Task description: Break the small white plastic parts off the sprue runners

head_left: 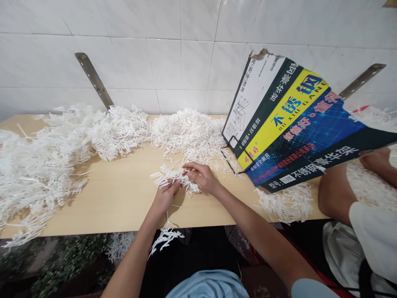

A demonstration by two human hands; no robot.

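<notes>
My left hand [167, 195] is closed, thumb against fingers, on a white plastic sprig [161, 179] with many thin branching tips. Just right of it, my right hand [203, 178] pinches at the same cluster, its fingers bent among the white strands. Which strand each fingertip grips is too small to make out. Both hands are just above the front half of the wooden table [118, 190]. Below the left hand, another white branched sprig [167, 238] hangs over the table's front edge. Behind the hands lies a heap of short white pieces [189, 132].
A large pile of white branched sprigs [46, 165] covers the table's left side. To the right, a printed cardboard sheet [288, 120] stands as a divider. Beyond it are another person's arm [335, 192] and more white pieces [288, 203]. Metal brackets [94, 80] rise against the tiled wall.
</notes>
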